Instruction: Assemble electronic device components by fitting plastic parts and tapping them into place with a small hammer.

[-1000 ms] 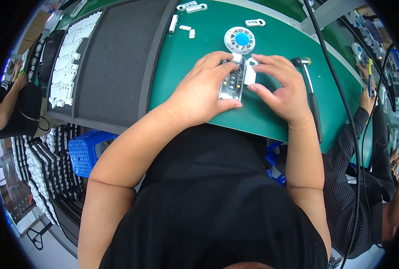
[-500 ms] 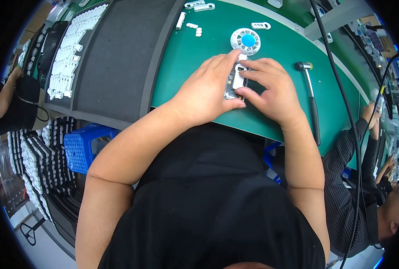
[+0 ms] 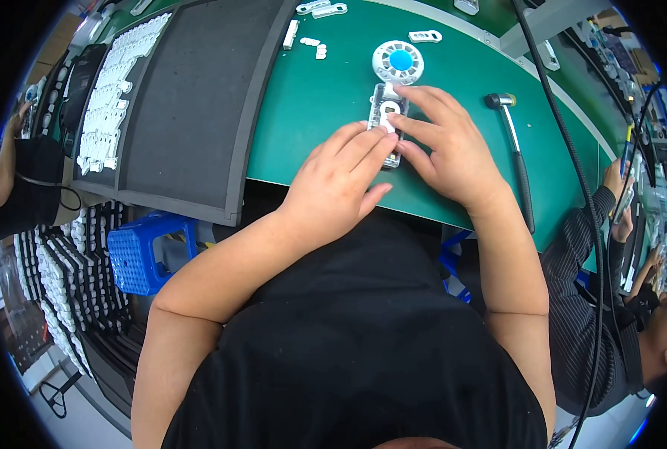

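On the green work surface before me lies a clear, narrow case [image 3: 380,96] with a small white oblong part [image 3: 390,110] set in it. My left hand [image 3: 335,170] rests over the lower left of the case, fingers stretched out and fingertips on the white part, thumb apart. From the other side, my right hand [image 3: 447,150] grips the white part with thumb and fingers. Just beyond the case is a round white piece [image 3: 398,61] with openings in a ring and a blue centre. Fingers hide the lower end of the white part.
A hammer [image 3: 515,142] with a black handle lies on the right. Small white parts [image 3: 425,36] are scattered at the back. To my left stands a dark tray [image 3: 199,97] beside rows of white pieces [image 3: 107,112]. A black cable [image 3: 562,120] hangs at right; co-workers sit on both sides.
My left hand has slid down toward me off the case's upper left side, uncovering it. My right hand has moved slightly left and stays on the white part.
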`<state>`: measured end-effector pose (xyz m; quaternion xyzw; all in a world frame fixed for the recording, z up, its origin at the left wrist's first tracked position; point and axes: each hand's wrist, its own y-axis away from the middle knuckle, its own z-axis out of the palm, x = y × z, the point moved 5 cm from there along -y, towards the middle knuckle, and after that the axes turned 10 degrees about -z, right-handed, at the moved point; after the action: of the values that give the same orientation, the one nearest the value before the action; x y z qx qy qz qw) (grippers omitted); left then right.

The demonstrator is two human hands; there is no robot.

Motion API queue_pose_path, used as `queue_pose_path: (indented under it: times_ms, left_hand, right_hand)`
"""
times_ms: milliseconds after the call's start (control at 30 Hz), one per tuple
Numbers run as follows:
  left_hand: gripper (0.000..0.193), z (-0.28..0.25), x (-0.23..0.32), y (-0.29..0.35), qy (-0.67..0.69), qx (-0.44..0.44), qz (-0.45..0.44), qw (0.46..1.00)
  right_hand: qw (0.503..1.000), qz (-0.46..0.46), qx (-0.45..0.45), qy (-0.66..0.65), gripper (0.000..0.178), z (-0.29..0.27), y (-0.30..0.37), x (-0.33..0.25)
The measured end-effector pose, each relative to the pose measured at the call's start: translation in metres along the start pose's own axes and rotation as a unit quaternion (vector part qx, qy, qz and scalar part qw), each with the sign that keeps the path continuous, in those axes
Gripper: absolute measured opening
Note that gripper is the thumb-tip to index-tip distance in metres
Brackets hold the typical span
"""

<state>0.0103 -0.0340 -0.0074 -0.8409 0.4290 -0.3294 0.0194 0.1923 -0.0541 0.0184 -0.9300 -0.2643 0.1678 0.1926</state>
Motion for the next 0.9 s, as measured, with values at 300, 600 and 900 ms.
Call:
queue_pose_path:
  times_ms: [300,600,900]
  left_hand:
    - [0.052,0.002,0.002,0.002,-0.080,0.047,0.025,0.995]
    - [0.042,0.004,0.002,0.000,-0.092,0.077,0.043,0.992]
    - [0.056,0.006,-0.002,0.003,-0.083,0.062,0.035,0.994]
  right_hand:
    - [0.851,0.473,-0.112,0.197,0.045,-0.068,0.128,0.055]
    - [0.937,0.313,0.009,-0.154,0.037,-0.018,0.068,-0.033]
    - [0.950,0.197,0.103,-0.219,0.043,-0.031,0.057,-0.049]
